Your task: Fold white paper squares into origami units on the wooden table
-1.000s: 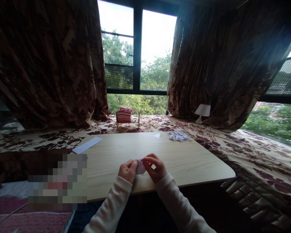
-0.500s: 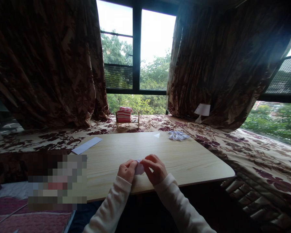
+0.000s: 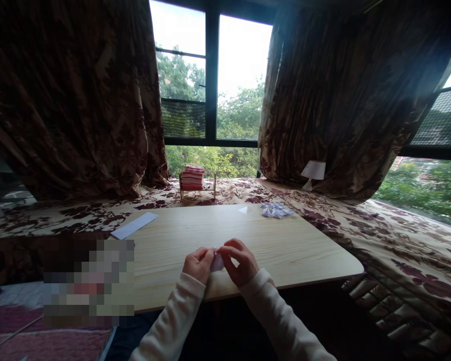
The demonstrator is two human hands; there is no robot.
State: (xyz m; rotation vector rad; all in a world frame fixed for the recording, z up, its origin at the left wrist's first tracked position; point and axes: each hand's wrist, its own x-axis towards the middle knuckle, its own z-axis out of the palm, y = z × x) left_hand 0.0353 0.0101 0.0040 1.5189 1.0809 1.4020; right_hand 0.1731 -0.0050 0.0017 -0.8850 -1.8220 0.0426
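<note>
**Small paper piece pinched between both hands above the near edge of the tabletop**

I see the paper piece between the left hand and the right hand, just over the near part of the tabletop. Both grips are closed on it. The left hand pinches its left side with thumb and fingertips, and the right hand curls its fingers over the top and the right side. Only a small pale patch of the paper shows between the fingers.

I judge this piece to be very light and thin. It is soft enough to bend under a small push, but it takes a sharp crease and it can tear or crumple if I squeeze hard. It is not slippery when dry. The best places to hold it are the edges and the corners, with fingertips only, so that the flat middle stays free.

The visible part stands rather upright, with its top near the fingertips and its lower edge close to the wood. It seems to face me. I cannot tell its long axis for sure, because the fingers hide most of the outline.

At the far right of the tabletop lies a pile of folded papers, with a small paper triangle just beside it. A long paper strip lies at the far left corner. All three are well apart from the hands.
</note>
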